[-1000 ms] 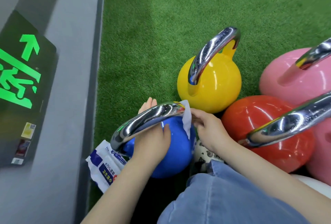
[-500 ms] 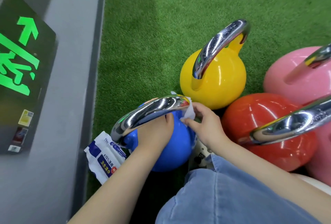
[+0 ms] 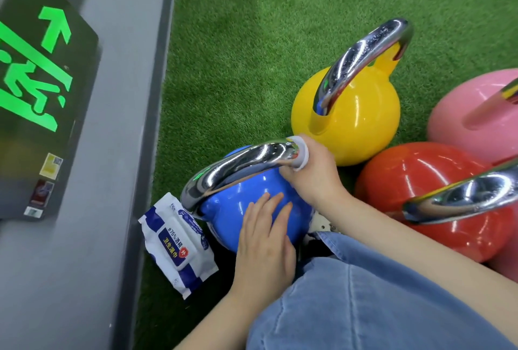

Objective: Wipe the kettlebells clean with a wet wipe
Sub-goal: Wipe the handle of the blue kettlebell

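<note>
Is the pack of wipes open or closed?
Closed, it seems: the flap on the pack of wipes lies flat, with no wipe poking out.

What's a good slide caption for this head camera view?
Right hand wraps a wet wipe around the blue kettlebell handle while the left hand steadies it.

The wipes pack [image 3: 179,240] lies left of the nearest kettlebell [image 3: 252,209]; another kettlebell [image 3: 347,114] stands beyond, probably touching a third [image 3: 437,198] at right.

Bright even light; glare on chrome handles [image 3: 361,61]; edges bowed, slightly soft.
</note>
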### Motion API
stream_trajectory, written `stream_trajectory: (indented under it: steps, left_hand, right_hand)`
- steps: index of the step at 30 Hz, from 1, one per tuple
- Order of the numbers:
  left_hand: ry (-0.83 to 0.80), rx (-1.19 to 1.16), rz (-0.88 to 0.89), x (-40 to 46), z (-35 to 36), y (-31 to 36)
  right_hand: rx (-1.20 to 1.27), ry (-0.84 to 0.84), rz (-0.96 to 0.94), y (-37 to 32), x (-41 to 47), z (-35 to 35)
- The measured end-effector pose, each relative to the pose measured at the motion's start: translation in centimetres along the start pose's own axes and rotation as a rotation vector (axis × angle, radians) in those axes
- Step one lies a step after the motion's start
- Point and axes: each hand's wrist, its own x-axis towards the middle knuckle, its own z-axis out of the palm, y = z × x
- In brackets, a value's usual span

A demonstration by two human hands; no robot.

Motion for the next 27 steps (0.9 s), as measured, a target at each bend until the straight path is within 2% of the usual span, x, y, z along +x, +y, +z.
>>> stream_trajectory:
  steps: [5, 10, 13, 16, 19, 23, 25, 27]
  left_hand:
    - [0.010, -0.123, -0.048, 0.4, -0.7, 0.4]
    - [0.077, -0.257, -0.056, 0.7, -1.3, 0.8]
    - [0.033, -0.271, 0.000, 0.8, -1.1, 1.2]
    - [0.006, -0.255, 0.061, 0.7, -0.7, 1.4]
    - [0.028, -0.198, 0.111, 1.1, -0.8, 1.8]
    - [0.083, -0.199, 0.189, 1.4, -1.1, 2.1]
    - [0.074, -0.192, 0.171, 1.5, -1.0, 2.1]
    - [-0.016, -0.094, 0.077, 1.6, -0.8, 2.1]
  right_hand:
    - [-0.177, -0.235, -0.261, -2.5, 0.4, -1.9]
    - [0.016, -0.210, -0.014, 0.2, -0.2, -1.2]
    - [0.111, -0.198, 0.074, 1.2, -1.3, -1.0]
    - [0.125, -0.280, 0.154, 2.2, -2.6, -1.8]
    - [0.291, -0.380, 0.214, 3.0, -3.2, -1.9]
    - [0.356, -0.402, 0.466, 2.7, -3.0, -0.8]
    - [0.344, -0.358, 0.512, 1.7, -3.1, -1.0]
    - [0.350, -0.367, 0.493, 1.6, -3.6, -1.6]
